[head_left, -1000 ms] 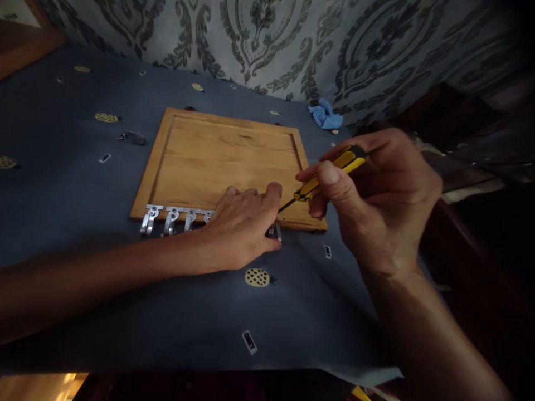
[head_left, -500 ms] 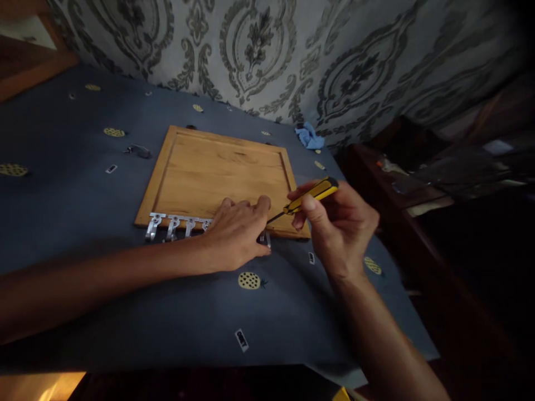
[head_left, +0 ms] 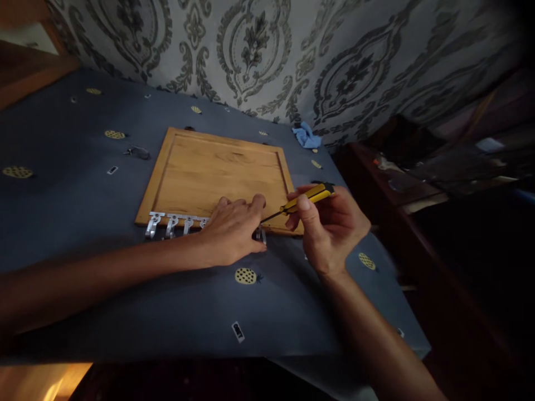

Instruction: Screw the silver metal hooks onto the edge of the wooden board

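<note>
A wooden panel (head_left: 221,172) with a raised frame lies flat on the cloth-covered table. Along its near edge runs a silvery metal hook rail (head_left: 169,216) with several hooks hanging past the edge. My left hand (head_left: 234,231) covers the right part of the rail, its fingers on the panel and thumb below the edge by a hook (head_left: 261,235); it is closed around them. In my right hand (head_left: 330,228) is a screwdriver with a yellow and black handle (head_left: 311,197), tilted, gripped between thumb and fingers. Its dark shaft points down-left to the rail's right end, where my left hand partly hides the tip.
A crumpled blue cloth (head_left: 307,136) lies at the back right of the table. Left of the panel is a small dark object (head_left: 137,152). A patterned wall (head_left: 254,50) rises behind, and dark furniture (head_left: 397,195) with clutter stands at the right.
The view has shifted slightly. My right hand and the screwdriver sit a little further left, with the shaft still at the rail's right end. My left hand keeps its hold.
</note>
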`<move>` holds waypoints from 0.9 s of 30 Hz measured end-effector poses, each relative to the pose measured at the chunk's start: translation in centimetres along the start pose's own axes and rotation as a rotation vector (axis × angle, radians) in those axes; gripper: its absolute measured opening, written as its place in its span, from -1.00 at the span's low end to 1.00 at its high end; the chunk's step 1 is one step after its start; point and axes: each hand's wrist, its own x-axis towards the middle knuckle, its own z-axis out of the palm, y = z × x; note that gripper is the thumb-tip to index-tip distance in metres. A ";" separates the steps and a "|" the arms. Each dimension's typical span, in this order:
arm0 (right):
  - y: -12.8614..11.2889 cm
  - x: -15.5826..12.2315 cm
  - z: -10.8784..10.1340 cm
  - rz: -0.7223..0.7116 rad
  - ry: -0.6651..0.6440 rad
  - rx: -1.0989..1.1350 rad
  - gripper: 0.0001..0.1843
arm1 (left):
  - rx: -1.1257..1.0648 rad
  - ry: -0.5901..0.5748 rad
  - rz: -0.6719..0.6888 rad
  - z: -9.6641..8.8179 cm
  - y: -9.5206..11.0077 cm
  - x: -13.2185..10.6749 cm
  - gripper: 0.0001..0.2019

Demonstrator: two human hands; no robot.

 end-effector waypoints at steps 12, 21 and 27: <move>-0.2 0.0 -0.3 -0.061 0.067 0.006 -0.89 | -0.014 -0.023 -0.018 -0.1 0.1 0.1 -0.44; 0.1 -0.2 -0.2 -0.009 0.026 -0.031 -0.81 | 0.008 -0.021 -0.029 -0.2 0.2 0.2 -0.42; -0.2 0.0 -0.3 0.000 -0.036 -0.008 -0.83 | 0.009 -0.014 -0.012 -0.1 0.0 0.1 -0.42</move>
